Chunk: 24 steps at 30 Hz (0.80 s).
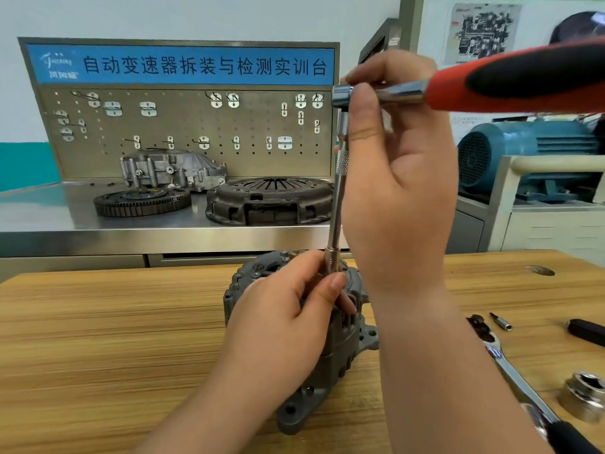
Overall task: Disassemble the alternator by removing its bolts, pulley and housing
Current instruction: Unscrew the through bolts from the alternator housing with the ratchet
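Observation:
The grey alternator [340, 355] stands on the wooden table [98, 339] in the middle of the head view. A chrome extension bar [338, 204] with a socket at its foot rises straight up from the alternator's top. At the bar's upper end sits a ratchet with a red and black handle [523, 77] that points right. My left hand [288, 316] rests over the alternator and pinches the socket end of the bar between thumb and fingers. My right hand [399, 178] curls round the ratchet head and the upper bar. The bolt under the socket is hidden.
On the table at the right lie a chrome wrench [517, 375], a small bit [501, 321], a black handle [586, 330] and a large socket [584, 396]. Behind, a steel bench carries a flywheel [142, 201], a clutch cover [271, 199] and a housing below a pegboard.

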### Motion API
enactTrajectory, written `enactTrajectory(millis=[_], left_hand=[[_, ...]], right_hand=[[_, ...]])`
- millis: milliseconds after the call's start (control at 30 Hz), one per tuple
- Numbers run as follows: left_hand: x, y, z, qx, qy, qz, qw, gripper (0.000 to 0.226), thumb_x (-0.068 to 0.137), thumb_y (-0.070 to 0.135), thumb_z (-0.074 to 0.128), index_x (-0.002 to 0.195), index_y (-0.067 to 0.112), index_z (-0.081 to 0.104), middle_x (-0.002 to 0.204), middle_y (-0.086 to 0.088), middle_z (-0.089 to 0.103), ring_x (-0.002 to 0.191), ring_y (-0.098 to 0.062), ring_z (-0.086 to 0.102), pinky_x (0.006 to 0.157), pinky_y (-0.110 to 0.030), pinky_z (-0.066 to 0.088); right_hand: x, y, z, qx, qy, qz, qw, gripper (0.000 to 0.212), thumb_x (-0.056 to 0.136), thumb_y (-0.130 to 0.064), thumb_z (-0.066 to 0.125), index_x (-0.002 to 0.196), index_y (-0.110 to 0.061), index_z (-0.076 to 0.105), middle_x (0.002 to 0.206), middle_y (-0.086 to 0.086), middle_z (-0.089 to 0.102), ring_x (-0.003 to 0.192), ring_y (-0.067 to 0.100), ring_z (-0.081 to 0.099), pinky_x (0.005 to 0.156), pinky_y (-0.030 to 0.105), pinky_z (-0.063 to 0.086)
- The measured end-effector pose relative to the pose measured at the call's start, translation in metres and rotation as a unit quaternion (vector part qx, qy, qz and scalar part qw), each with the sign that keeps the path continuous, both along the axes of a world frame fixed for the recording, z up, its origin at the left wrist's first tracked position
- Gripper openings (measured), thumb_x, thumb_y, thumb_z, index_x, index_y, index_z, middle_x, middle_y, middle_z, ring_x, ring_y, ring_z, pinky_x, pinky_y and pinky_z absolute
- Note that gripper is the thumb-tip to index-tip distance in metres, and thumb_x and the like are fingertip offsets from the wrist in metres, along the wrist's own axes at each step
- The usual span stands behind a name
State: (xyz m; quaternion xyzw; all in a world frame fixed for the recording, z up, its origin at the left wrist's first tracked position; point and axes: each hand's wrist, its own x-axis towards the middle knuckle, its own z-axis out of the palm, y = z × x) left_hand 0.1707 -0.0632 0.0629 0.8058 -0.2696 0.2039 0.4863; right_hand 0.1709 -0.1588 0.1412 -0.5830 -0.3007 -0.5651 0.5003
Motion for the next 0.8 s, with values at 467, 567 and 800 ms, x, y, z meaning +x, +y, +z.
enactTrajectory(millis=[467,567,800], left_hand=[[0.000,0.002,0.000,0.003,-0.019,-0.019,1.000,0.020,0.090,0.043,0.041,0.085,0.034,0.058,0.076,0.015,0.068,0.074,-0.012,0.063,0.070,-0.046,0.052],[0.000,0.001,-0.001,0.004,-0.017,0.005,1.000,0.020,0.095,0.045,0.041,0.086,0.038,0.058,0.078,0.021,0.067,0.073,-0.005,0.062,0.065,-0.040,0.053],[0.002,0.001,-0.001,-0.004,0.004,-0.013,1.000,0.023,0.084,0.049,0.039,0.099,0.043,0.056,0.089,0.031,0.067,0.083,0.001,0.063,0.078,-0.047,0.053]], right_hand=[[-0.003,-0.003,0.005,0.150,0.212,0.451,0.854,0.021,0.102,-0.031,0.034,0.098,-0.025,0.053,0.118,0.003,0.060,0.058,0.016,0.060,0.052,0.024,0.047],[-0.004,-0.001,0.004,0.111,0.149,0.292,0.938,0.015,0.102,-0.020,0.040,0.096,-0.022,0.053,0.106,0.005,0.061,0.059,0.019,0.059,0.048,0.028,0.049],[0.001,0.009,0.002,0.094,0.087,0.163,0.978,0.014,0.100,-0.018,0.044,0.094,-0.025,0.053,0.090,0.004,0.058,0.063,0.027,0.053,0.052,0.031,0.048]])
